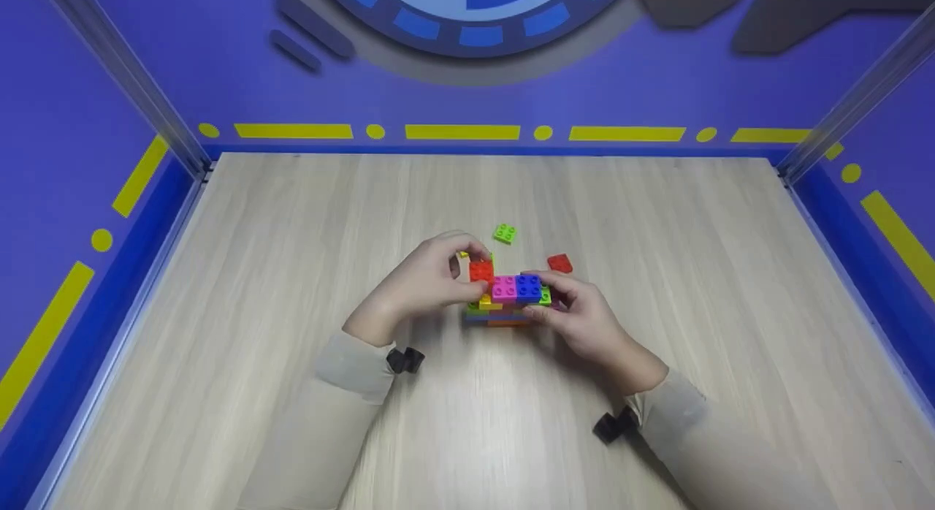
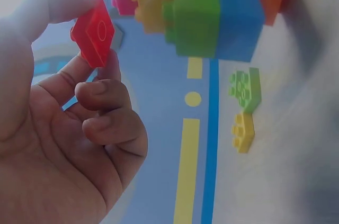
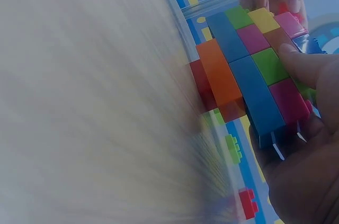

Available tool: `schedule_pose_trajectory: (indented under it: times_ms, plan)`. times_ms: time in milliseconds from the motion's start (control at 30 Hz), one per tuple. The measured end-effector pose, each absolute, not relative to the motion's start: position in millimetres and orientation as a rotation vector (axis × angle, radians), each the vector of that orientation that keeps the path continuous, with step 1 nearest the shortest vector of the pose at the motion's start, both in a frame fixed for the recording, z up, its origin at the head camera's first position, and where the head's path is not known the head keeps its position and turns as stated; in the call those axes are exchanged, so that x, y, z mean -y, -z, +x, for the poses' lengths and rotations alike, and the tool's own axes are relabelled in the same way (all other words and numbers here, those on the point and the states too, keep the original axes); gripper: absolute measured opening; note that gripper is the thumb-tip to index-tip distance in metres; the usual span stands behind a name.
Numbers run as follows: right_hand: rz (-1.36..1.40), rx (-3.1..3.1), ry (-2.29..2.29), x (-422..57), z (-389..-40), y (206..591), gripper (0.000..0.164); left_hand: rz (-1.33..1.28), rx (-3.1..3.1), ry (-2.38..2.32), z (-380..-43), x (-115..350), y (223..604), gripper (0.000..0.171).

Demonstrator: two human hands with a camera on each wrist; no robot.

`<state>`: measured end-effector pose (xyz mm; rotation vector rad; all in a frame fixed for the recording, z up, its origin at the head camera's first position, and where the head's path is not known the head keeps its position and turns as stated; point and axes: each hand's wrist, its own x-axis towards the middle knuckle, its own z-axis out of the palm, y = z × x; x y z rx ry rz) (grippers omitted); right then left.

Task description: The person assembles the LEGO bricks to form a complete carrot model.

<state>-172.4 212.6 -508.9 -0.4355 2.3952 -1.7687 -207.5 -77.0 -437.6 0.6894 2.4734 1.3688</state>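
My left hand (image 1: pixel 427 276) pinches a red toy building brick (image 2: pixel 98 33) between thumb and fingers, its hollow underside showing in the left wrist view. This brick is beside the upper left end of a many-coloured brick stack (image 3: pixel 259 89). Around the stack's right end, my right hand (image 1: pixel 593 316) grips with the thumb on the near side and fingers behind. A pink brick (image 1: pixel 504 288) and a blue brick (image 1: pixel 529 287) sit side by side on top, studs up. Lower layers show green, yellow, magenta, blue and orange bricks, with red at the bottom.
Behind the stack, a light green brick (image 1: pixel 505 234) and a loose red brick (image 1: pixel 560 263) lie on the wooden table (image 1: pixel 292 203). A yellow brick (image 2: pixel 243 133) lies beside a green one (image 2: pixel 248 90) in the left wrist view. Blue-purple panels (image 1: pixel 467 104) enclose the back and sides.
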Motion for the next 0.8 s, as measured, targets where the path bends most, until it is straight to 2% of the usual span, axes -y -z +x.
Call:
schedule_pose_trajectory:
  times_ms: [300, 800]
  plan:
    - [-0.473, -2.391, 1.794, -212, -172, 509, 0.050, 0.753, -2.443, -1.348, -202, 71, 436, 0.031]
    - [-0.488, -2.391, 1.789, -213, -171, 509, 0.049, 0.707, -2.480, -1.309, -198, 66, 435, 0.031]
